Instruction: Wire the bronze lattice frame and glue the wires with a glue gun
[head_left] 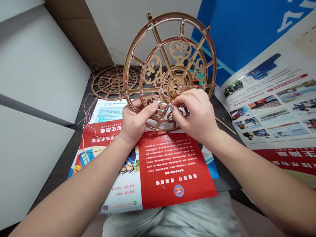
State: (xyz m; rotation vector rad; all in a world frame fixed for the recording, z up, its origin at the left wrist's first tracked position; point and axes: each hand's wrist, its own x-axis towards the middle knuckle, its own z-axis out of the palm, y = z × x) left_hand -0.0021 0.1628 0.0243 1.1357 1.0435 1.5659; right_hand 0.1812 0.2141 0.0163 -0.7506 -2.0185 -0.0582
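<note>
A round brown openwork frame (163, 49) with spokes, scroll ornaments and a central hub stands tilted up in front of me. Thin red and white wires (158, 46) run along its rings and spokes and bunch at the hub. My left hand (135, 120) is closed around the lower left of the frame, thumb on the near face. Just below the hub, the thumb and forefinger of my right hand (194, 110) pinch a thin wire against a lower spoke. The exact wire between those fingertips is partly hidden.
Behind lies a second brown openwork frame (108, 82), with loose wires (86, 115) trailing left. A red and white leaflet (172, 164) covers the dark table's front. To the right are a thin wooden stick (225, 125) and an upright printed sheet (276, 112). White panels (37, 65) stand left.
</note>
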